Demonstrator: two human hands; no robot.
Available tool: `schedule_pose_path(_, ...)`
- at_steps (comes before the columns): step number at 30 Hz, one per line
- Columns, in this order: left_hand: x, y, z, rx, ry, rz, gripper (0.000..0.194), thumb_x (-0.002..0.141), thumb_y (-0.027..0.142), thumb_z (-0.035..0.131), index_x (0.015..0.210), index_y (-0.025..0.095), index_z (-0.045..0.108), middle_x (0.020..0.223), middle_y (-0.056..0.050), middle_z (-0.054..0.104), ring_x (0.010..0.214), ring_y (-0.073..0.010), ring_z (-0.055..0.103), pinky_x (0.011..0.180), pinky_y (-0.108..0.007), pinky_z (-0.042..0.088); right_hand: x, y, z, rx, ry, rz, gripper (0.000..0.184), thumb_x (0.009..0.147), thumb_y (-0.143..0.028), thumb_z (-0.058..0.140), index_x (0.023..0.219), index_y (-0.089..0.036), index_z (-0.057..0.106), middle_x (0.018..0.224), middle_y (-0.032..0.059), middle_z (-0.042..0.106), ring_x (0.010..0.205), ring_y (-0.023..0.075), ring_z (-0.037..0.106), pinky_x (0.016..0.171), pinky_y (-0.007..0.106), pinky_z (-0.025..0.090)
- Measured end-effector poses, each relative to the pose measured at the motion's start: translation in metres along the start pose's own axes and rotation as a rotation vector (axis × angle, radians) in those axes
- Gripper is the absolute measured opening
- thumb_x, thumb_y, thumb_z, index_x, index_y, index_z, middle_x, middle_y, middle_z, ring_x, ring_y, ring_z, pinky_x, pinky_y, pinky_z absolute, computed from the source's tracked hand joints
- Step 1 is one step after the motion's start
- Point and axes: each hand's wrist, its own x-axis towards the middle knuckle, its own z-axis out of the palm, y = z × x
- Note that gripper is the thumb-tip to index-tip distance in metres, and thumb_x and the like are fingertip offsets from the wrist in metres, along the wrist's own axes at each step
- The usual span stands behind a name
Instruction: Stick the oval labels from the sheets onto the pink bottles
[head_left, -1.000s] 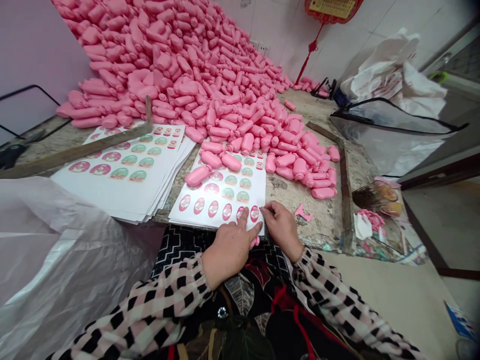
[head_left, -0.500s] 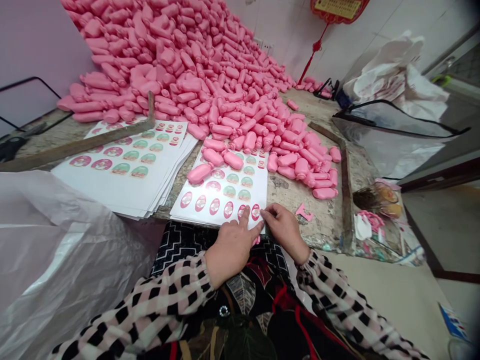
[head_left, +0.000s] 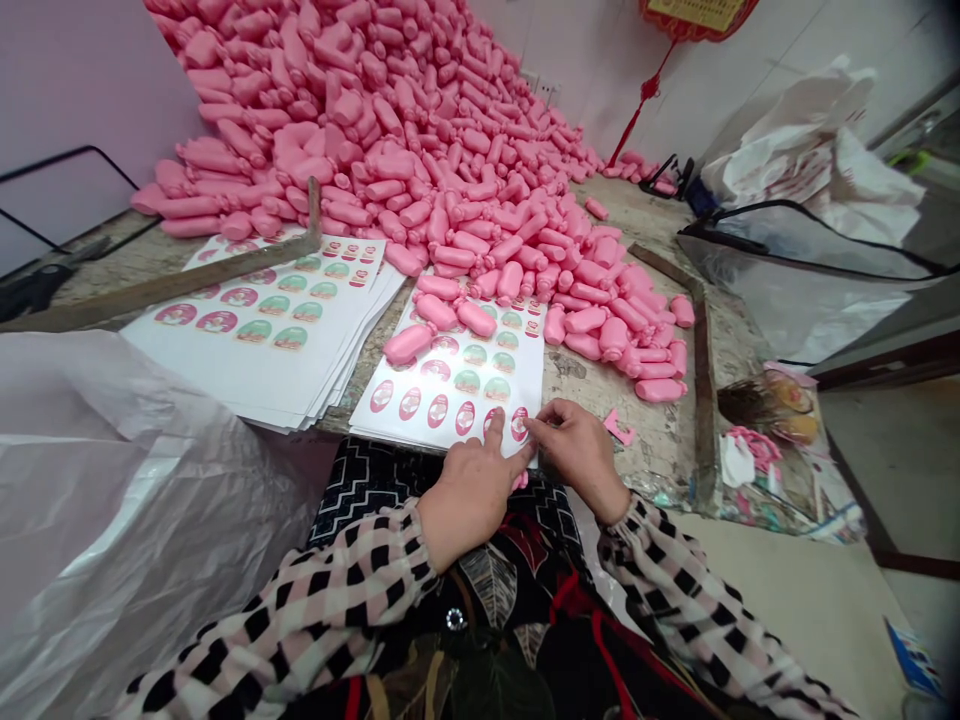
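Note:
My left hand (head_left: 474, 490) rests at the near edge of a sticker sheet (head_left: 390, 428), its index finger stretched onto the paper. Below its thumb a small pink bottle (head_left: 520, 481) pokes out; the rest is hidden by the curled fingers. At the sheet's near right corner, my right hand (head_left: 581, 450) pinches the edge of an oval pink sticker (head_left: 519, 424) between thumb and index finger. The sticker still lies flat against the sheet. Several loose pink bottles (head_left: 409, 343) lie on the sheet's far left part.
A big heap of pink bottles (head_left: 360, 130) covers the table's back. To the left lies a stack of sticker sheets (head_left: 225, 375) under a wooden strip (head_left: 180, 285). A pink plastic piece (head_left: 619, 428) is right of my hand; another wooden strip (head_left: 705, 400) borders the right.
The whole view has shifted slightly, moving the scene a little to the right. Both hands keep nearly the same pose at the sheet's corner.

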Motion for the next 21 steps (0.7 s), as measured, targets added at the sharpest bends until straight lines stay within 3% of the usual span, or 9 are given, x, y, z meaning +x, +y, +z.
schedule_pose_path(9, 0.000, -0.001, 0.003, -0.068, 0.011, -0.006, 0.059, 0.081, 0.025, 0.050, 0.135, 0.037, 0.031, 0.144, -0.020, 0.023, 0.086, -0.0302, 0.059, 0.070, -0.040, 0.041, -0.003, 0.000, -0.017, 0.041, 0.069, -0.013, 0.026, 0.069, -0.049, 0.058, 0.067, -0.023, 0.063, 0.069, -0.0011, 0.063, 0.061, 0.0141, 0.051, 0.053, 0.025, 0.028)
schedule_pose_path(13, -0.003, -0.007, -0.005, -0.299, 0.061, 0.026, 0.053, 0.080, 0.023, 0.051, 0.131, 0.034, 0.040, 0.140, -0.016, 0.032, 0.090, -0.0287, 0.057, 0.075, -0.043, 0.041, 0.001, 0.011, -0.025, 0.304, 0.101, 0.000, 0.030, 0.067, -0.050, 0.062, 0.066, -0.020, 0.061, 0.062, -0.0009, 0.058, 0.056, 0.0131, 0.047, 0.053, 0.025, 0.031)
schedule_pose_path(15, -0.004, -0.010, -0.011, -0.551, 0.128, 0.029, 0.045, 0.080, 0.028, 0.053, 0.124, 0.030, 0.048, 0.128, -0.013, 0.046, 0.093, -0.0271, 0.055, 0.080, -0.043, 0.040, 0.001, 0.012, -0.027, 0.533, 0.121, 0.007, 0.030, 0.066, -0.047, 0.066, 0.067, -0.018, 0.059, 0.061, -0.0017, 0.055, 0.056, 0.0119, 0.046, 0.054, 0.025, 0.033)
schedule_pose_path(17, -0.001, -0.013, -0.017, -0.942, 0.168, -0.018, 0.036, 0.078, 0.039, 0.056, 0.112, 0.025, 0.056, 0.106, -0.008, 0.058, 0.089, -0.0231, 0.055, 0.079, -0.038, 0.042, -0.001, 0.009, -0.026, 0.766, 0.119, -0.006, 0.027, 0.065, -0.042, 0.069, 0.068, -0.018, 0.058, 0.062, -0.0026, 0.054, 0.057, 0.0108, 0.045, 0.057, 0.025, 0.035)
schedule_pose_path(21, 0.007, -0.016, -0.023, -1.957, 0.050, -0.227, 0.040, 0.079, 0.057, 0.047, 0.097, 0.022, 0.055, 0.078, -0.001, 0.056, 0.058, -0.0106, 0.051, 0.054, -0.024, 0.043, -0.016, -0.010, -0.022, 1.013, 0.024, -0.040, 0.022, 0.067, -0.035, 0.070, 0.070, -0.019, 0.057, 0.067, -0.0028, 0.055, 0.062, 0.0105, 0.047, 0.061, 0.025, 0.038)
